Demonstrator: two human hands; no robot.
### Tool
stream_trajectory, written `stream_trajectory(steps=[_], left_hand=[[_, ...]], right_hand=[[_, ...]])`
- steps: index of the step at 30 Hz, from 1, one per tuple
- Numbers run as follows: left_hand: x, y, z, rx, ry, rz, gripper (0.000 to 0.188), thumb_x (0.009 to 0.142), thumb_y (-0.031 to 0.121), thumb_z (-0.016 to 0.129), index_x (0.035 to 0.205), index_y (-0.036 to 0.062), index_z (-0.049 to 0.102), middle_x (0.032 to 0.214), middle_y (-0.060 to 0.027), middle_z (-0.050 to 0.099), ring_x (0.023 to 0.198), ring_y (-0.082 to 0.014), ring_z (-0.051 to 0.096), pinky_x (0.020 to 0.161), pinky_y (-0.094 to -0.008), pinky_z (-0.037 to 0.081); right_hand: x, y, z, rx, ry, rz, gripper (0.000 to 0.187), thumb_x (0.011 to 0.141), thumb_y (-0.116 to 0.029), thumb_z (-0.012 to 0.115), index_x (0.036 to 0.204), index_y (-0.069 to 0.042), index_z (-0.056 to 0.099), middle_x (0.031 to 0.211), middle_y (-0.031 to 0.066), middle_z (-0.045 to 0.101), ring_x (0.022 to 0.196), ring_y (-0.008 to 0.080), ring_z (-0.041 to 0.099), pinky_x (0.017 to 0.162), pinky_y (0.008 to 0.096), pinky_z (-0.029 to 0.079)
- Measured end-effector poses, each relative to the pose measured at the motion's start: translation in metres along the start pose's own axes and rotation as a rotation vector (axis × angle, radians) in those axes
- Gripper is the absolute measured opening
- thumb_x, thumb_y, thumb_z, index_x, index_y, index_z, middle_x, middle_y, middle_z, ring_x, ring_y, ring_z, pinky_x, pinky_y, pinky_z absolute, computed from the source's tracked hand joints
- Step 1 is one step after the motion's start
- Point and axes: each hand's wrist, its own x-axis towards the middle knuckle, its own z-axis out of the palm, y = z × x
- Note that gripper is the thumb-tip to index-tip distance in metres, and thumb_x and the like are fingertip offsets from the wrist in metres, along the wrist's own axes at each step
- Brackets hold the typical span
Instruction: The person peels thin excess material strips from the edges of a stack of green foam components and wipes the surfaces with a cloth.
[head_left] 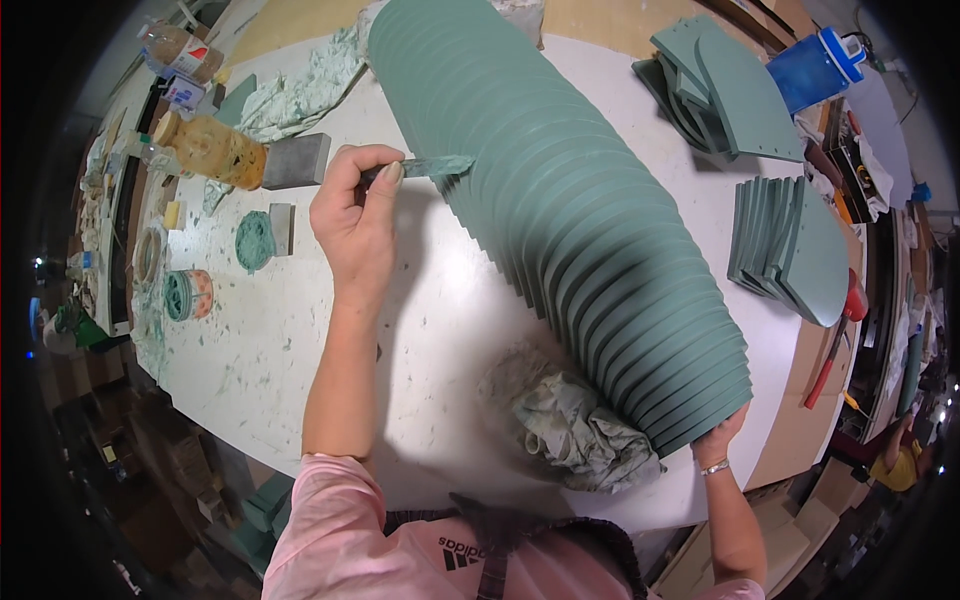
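A long, curved, ribbed green form (560,180) lies across the white table, built up of many thin slices. My left hand (358,205) is closed around the dark handle of a putty knife (430,168). Green paste coats its blade, and the tip meets the form's left edge. At the form's near right end, my right hand (722,432) touches the end; its fingers are hidden behind the slices. A crumpled, stained cloth (580,430) lies against the form's near left side.
Left of my left hand are a grey block (297,163), a jar of yellowish liquid (210,150), a dab of green paste (255,241) and a small tub (188,295). Stacked green plates (790,250) lie at right, near a blue bottle (815,70) and a red-handled tool (826,370).
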Motion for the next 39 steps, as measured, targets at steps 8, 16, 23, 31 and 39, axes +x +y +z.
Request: stream_trajectory(steps=[8,16,23,31,39], left_hand=[[0.017,0.007,0.005,0.041,-0.017,0.103,0.004,0.089,0.000,0.063,0.093,-0.0017,0.064,0.082,-0.0008,0.057,0.072,-0.0090,0.046,0.065,-0.0225,0.038],[0.028,0.011,0.000,0.138,-0.073,0.105,0.007,0.095,0.002,0.061,0.100,-0.0011,0.064,0.091,0.0014,0.057,0.082,-0.0062,0.049,0.074,-0.0194,0.039],[0.031,0.004,0.001,0.082,-0.045,0.044,0.008,0.094,0.002,0.062,0.101,-0.0013,0.064,0.092,0.0012,0.059,0.083,-0.0059,0.050,0.074,-0.0193,0.040],[0.033,0.010,0.006,0.074,0.027,0.042,0.006,0.090,0.000,0.063,0.095,-0.0019,0.065,0.083,0.0005,0.060,0.075,-0.0081,0.049,0.069,-0.0228,0.041],[0.039,0.009,0.007,0.140,-0.047,0.184,0.005,0.087,-0.001,0.063,0.092,-0.0018,0.065,0.079,-0.0034,0.059,0.071,-0.0116,0.050,0.066,-0.0243,0.042]], right_hand=[[0.000,0.000,-0.003,-0.019,-0.028,0.004,0.106,0.075,-0.088,0.047,0.123,0.006,0.038,0.108,0.0111,0.051,0.103,0.0202,0.051,0.093,0.0351,0.043],[0.000,-0.010,0.003,0.032,0.030,0.047,0.109,0.071,-0.090,0.049,0.122,0.005,0.039,0.108,0.0103,0.051,0.104,0.0189,0.051,0.093,0.0345,0.043],[0.000,0.001,-0.002,0.052,-0.037,0.043,0.110,0.069,-0.091,0.051,0.123,0.004,0.038,0.108,0.0099,0.051,0.104,0.0190,0.051,0.094,0.0346,0.043],[0.000,0.003,-0.002,0.054,-0.021,0.045,0.111,0.069,-0.090,0.052,0.124,0.004,0.038,0.109,0.0100,0.051,0.104,0.0194,0.052,0.094,0.0347,0.044],[-0.001,0.007,-0.003,0.052,-0.039,0.028,0.110,0.071,-0.090,0.050,0.125,0.005,0.038,0.110,0.0110,0.051,0.105,0.0199,0.052,0.094,0.0352,0.044]])
